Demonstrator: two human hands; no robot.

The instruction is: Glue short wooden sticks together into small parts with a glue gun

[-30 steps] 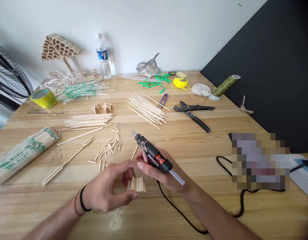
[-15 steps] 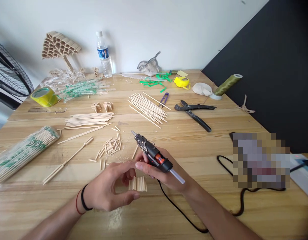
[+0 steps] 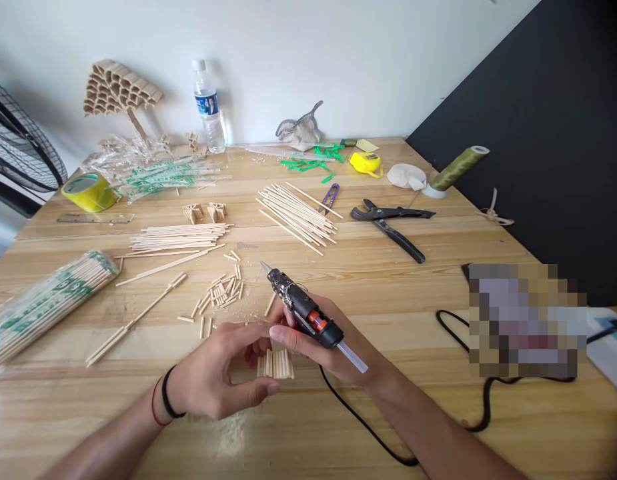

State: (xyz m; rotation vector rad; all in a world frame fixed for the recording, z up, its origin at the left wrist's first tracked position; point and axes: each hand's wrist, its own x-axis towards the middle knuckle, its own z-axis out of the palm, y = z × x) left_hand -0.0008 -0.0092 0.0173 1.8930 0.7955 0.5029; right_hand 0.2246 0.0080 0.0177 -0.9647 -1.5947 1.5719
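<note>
1 glue gun [image 3: 303, 301], mid-frame, gripped in right hand [image 3: 333, 360]; 1 stick bundle [image 3: 277, 365], lower center, held in left hand [image 3: 208, 373].

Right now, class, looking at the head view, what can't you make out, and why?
All in the head view:
Glue gun: handle hidden by the right hand.
Short-stick piece: far side faces away from the camera.
Fan: cut off by the left edge.
Item at right: blurred by pixelation.
Bottle: label wording too small.
</note>
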